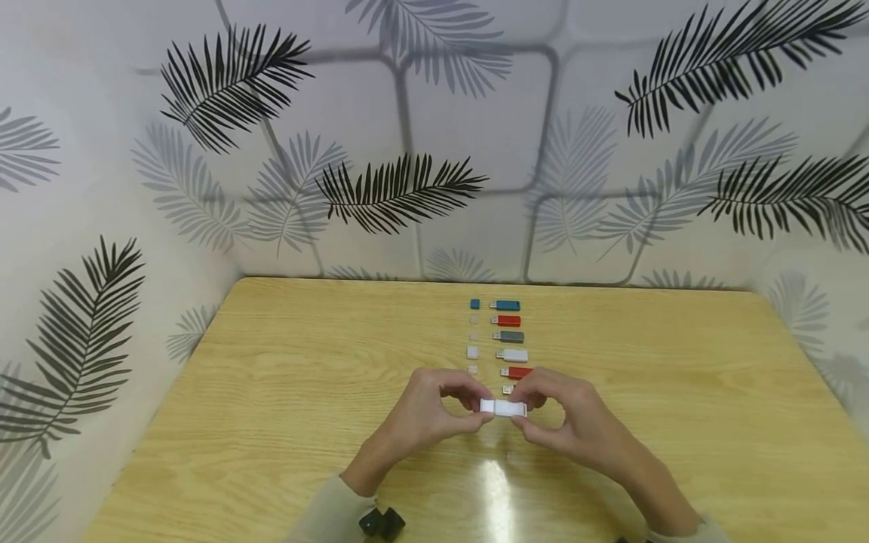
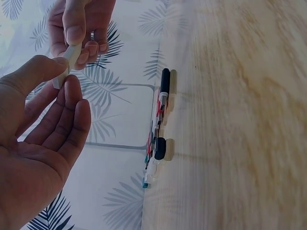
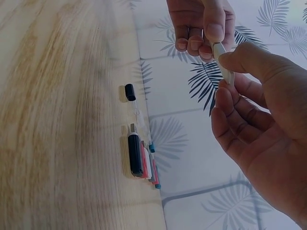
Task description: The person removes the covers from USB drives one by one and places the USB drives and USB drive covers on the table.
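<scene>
A white USB stick lies level between both hands above the table, its white cap at its left end. My left hand pinches the cap between thumb and fingertips. The stick's body is pinched the same way by my right hand. A thin seam shows where cap and body meet; I cannot tell whether the cap sits fully on. Behind the hands, a black USB stick lies with its black cap apart from it; the right hand mostly hides that stick in the head view.
Farther back lies a column of uncapped USB sticks: blue, red, grey, white and another red one. Their caps, among them a blue cap, line up to the left on the wooden table. A patterned wall stands behind.
</scene>
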Tool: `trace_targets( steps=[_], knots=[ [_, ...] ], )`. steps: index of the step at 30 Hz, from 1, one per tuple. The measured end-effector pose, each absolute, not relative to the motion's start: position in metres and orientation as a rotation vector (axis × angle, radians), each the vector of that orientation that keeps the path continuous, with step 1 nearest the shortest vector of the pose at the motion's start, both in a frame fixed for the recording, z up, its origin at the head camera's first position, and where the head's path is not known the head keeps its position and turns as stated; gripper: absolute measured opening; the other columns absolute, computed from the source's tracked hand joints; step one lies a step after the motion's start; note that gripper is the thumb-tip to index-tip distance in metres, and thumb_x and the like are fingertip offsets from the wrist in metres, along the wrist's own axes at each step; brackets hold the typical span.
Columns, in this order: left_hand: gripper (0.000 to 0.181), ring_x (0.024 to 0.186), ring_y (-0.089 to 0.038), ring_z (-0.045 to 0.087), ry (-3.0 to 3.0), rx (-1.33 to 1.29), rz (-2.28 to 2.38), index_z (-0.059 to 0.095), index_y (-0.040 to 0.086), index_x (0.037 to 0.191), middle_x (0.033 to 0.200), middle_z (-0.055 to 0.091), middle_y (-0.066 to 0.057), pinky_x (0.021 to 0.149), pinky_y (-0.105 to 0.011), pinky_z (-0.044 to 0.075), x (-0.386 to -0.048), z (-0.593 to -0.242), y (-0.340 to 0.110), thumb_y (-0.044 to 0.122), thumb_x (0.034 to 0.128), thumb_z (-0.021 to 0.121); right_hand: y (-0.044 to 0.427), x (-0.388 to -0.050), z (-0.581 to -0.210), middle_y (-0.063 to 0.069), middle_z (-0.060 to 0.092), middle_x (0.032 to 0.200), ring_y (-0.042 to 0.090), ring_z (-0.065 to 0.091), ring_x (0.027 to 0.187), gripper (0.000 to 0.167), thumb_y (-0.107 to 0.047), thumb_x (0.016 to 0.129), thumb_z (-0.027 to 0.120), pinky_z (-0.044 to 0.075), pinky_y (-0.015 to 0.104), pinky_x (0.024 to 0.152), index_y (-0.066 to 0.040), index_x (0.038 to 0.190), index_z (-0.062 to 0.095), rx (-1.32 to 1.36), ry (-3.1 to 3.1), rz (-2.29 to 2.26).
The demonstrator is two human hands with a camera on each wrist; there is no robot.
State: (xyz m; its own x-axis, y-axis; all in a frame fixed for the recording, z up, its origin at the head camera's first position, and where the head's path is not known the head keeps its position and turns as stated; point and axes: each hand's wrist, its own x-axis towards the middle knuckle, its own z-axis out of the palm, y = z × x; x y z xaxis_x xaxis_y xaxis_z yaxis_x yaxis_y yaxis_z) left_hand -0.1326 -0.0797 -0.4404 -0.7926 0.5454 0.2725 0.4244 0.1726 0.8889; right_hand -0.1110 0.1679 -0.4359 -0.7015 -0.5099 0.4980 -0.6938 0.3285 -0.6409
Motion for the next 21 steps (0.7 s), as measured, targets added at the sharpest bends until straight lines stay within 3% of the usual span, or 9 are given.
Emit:
trace_targets(
  steps=[14,21],
  knots=[
    [0.015,0.078,-0.007,0.068,2.327,0.986,1.702,0.078,0.007,0.098,0.089,0.075,-0.002,0.077,-0.046,0.061,-0.1318,-0.4403,-0.0787,0.002,0.0843,0.083,0.1701,-0.1096,-0.4338,-0.01,0.069,0.098,0.008,0.064,0.085,0.032,0.005,0.081,0.082,0.057,0.027,0.074,-0.016,0.102,0.07,1.106,-2.387,1.295],
    [0.014,0.078,-0.009,0.068,2.293,1.004,1.723,0.078,0.006,0.098,0.091,0.076,-0.008,0.078,-0.046,0.061,-0.1317,-0.4372,-0.0803,0.001,0.0849,0.082,0.1707,-0.1091,-0.4296,-0.011,0.069,0.101,0.008,0.064,0.086,0.031,0.003,0.082,0.082,0.058,0.028,0.074,-0.016,0.103,0.07,1.121,-2.377,1.285]
  ],
)
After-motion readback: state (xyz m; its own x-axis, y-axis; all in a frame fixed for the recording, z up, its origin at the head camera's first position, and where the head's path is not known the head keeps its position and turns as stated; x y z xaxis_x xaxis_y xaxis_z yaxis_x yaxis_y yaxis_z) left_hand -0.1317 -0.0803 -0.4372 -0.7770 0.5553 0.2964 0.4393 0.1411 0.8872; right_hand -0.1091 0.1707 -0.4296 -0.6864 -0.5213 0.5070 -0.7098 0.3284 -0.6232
